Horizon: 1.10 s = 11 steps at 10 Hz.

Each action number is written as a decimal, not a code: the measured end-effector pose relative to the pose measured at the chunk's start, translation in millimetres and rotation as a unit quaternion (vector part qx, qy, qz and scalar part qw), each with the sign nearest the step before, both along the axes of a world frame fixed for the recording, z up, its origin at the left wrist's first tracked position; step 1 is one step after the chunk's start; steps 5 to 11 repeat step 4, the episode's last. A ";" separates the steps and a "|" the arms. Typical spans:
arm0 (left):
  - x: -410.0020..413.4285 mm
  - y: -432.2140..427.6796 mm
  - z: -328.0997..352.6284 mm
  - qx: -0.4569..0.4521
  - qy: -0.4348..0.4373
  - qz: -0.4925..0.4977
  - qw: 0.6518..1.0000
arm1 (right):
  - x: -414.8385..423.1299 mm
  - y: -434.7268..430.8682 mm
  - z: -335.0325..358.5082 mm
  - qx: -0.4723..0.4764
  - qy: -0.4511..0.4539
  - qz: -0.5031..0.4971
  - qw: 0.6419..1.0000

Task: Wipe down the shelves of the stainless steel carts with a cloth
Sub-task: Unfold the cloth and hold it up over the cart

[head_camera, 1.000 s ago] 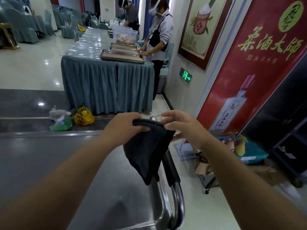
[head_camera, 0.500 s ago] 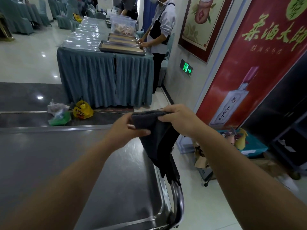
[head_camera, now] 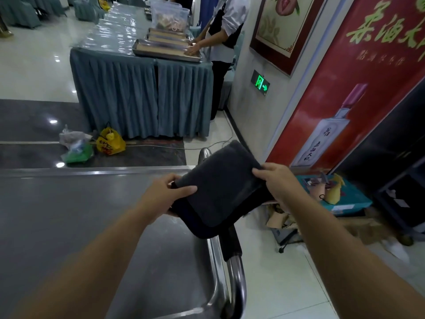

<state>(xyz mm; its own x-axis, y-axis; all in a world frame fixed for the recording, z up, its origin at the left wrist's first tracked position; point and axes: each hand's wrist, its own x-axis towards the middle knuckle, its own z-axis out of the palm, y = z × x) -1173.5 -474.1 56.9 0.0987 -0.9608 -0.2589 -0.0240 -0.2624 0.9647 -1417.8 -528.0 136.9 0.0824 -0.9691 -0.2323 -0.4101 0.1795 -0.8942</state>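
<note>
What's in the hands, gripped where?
The dark cloth: left hand pinches its left edge, right hand grips its right edge.

Green exit sign point(head_camera: 260, 82), far right wall: running-figure pictogram, right-pointing arrow. Red poster point(head_camera: 340, 95), right: large yellow Chinese characters, not reliably legible.

It was a banquet hall: a long skirted table point(head_camera: 115, 93), covered chairs point(head_camera: 23, 12), food trays point(head_camera: 164, 51) and a steel cart point(head_camera: 92, 226).

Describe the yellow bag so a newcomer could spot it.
Find the long skirted table. On the dark floor at its foot lie three bags. The yellow bag is rightmost, with red print; its neighbours are a white bag and a green bag.
</note>
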 end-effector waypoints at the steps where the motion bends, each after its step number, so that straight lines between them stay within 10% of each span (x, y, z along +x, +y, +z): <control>1: 4.7 -14.0 2.0 -0.001 -0.008 0.023 1.000 | -12.0 -5.9 -25.5 0.050 -0.007 -0.007 0.999; 2: 6.9 -29.8 -0.7 -0.004 -0.006 0.055 0.998 | -18.6 -12.3 -49.0 0.086 -0.053 -0.009 0.995; 4: 4.0 -50.8 -51.8 0.045 -0.136 0.060 0.988 | -28.0 -29.9 -106.4 0.116 0.140 0.059 0.981; 11: 4.0 -50.8 -51.8 0.045 -0.136 0.060 0.988 | -28.0 -29.9 -106.4 0.116 0.140 0.059 0.981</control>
